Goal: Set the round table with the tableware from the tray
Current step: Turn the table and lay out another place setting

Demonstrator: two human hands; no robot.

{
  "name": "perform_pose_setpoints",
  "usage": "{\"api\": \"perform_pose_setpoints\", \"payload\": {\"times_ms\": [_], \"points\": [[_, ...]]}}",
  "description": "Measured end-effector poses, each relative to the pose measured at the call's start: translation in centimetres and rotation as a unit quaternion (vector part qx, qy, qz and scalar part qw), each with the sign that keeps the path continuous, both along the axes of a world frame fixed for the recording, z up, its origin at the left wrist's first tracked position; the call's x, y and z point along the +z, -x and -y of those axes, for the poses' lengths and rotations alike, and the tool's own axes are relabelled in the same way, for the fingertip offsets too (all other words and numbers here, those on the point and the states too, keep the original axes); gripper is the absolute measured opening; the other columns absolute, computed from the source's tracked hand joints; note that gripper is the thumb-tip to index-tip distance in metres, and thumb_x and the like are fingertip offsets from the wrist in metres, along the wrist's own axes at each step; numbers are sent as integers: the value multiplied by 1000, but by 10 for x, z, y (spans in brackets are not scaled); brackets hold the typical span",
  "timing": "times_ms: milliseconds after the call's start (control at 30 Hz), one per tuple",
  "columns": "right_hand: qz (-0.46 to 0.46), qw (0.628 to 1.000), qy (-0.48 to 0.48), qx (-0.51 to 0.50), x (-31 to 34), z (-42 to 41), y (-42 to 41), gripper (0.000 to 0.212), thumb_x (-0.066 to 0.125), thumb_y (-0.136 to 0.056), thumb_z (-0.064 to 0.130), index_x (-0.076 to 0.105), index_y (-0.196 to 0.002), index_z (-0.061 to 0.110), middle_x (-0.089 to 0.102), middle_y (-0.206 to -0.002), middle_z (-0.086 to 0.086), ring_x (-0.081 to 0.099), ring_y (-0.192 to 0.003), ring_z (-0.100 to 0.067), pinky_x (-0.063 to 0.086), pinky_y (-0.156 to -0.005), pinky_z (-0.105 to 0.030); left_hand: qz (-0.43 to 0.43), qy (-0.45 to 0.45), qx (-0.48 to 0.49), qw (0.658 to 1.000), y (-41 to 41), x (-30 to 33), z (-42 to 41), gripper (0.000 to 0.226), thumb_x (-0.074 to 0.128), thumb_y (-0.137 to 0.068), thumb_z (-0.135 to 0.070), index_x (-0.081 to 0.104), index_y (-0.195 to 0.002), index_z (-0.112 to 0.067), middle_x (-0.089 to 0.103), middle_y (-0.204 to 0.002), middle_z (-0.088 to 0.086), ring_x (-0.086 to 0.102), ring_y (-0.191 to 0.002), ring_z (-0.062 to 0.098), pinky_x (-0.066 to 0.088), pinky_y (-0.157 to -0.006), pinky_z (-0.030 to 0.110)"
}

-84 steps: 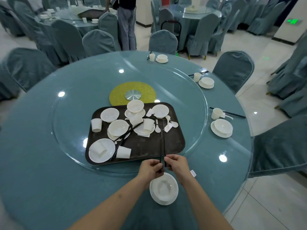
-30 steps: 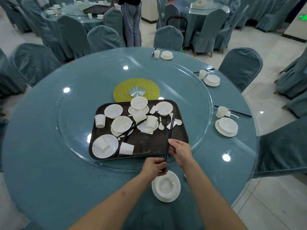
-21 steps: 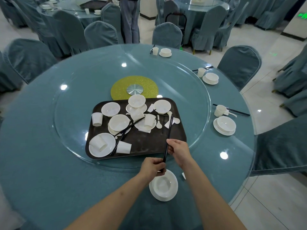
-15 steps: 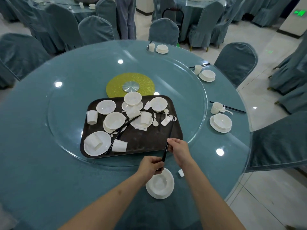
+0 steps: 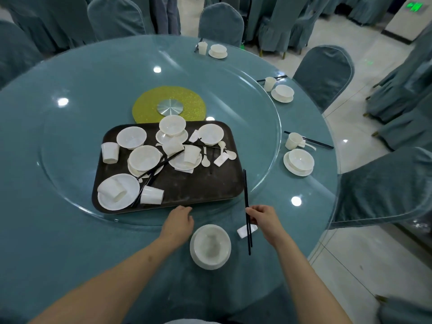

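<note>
Fingers [image 5: 251, 212] of the right hand [image 5: 264, 219] pinch the black chopsticks [image 5: 246, 206] near their middle. Their long axis runs near to far, far tips over the tray [image 5: 187, 188] corner, near ends crossing the white rest [image 5: 243, 231] right of the bowl [image 5: 210, 246]. Left hand [image 5: 178, 222] lies relaxed, empty, fingertips at the tray's near edge.

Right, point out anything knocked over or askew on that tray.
On the tray, two cups lie on their sides: one near the front edge, another tipped across a plate. Loose chopsticks cross the stacked dishes at a slant.
</note>
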State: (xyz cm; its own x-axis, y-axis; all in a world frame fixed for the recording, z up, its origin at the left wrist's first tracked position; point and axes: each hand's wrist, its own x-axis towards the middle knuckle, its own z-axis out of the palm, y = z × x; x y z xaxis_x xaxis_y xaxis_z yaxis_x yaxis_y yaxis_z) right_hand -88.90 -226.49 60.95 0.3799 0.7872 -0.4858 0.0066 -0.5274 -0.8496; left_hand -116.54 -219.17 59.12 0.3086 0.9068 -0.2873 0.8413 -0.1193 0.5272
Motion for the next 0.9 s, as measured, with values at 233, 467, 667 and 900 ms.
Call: {"api": "perform_pose_setpoints", "payload": {"times_ms": [233,467,667,900], "points": [[77,991,83,63,-28,33,-31,18,72,-90,9,69,-84,-8,61,-69,-5,56,-65,-15,50,-64,-27,-32,39,1,999,8,-15,6,46,44,-98,-18,47,-143,-7,47,-148,7,45,-135,22,37,-112,34],[143,969,154,131,-45,52,-51,18,75,-88,15,69,-75,5,55,-64,-2,49,-60,-15,43,-59,-28,-48,48,13,998,10,-19,2,50,44,-98,-20,42,-147,-10,44,-151,5,43,-137,21,37,-113,35],[177,952,200,150,-55,56,-58,20,75,-89,19,71,-81,1,57,-67,-2,47,-59,-13,39,-54,-24,-58,70,15,996,11,-21,0,51,44,-98,-19,40,-149,-10,40,-154,6,40,-139,22,36,-114,36],[187,946,219,146,-58,54,-61,17,77,-87,17,75,-82,2,60,-63,1,48,-54,-10,38,-48,-20,-59,71,13,996,10,-20,0,44,44,-97,-17,49,-139,-8,49,-145,7,48,-130,22,40,-108,35]]}}
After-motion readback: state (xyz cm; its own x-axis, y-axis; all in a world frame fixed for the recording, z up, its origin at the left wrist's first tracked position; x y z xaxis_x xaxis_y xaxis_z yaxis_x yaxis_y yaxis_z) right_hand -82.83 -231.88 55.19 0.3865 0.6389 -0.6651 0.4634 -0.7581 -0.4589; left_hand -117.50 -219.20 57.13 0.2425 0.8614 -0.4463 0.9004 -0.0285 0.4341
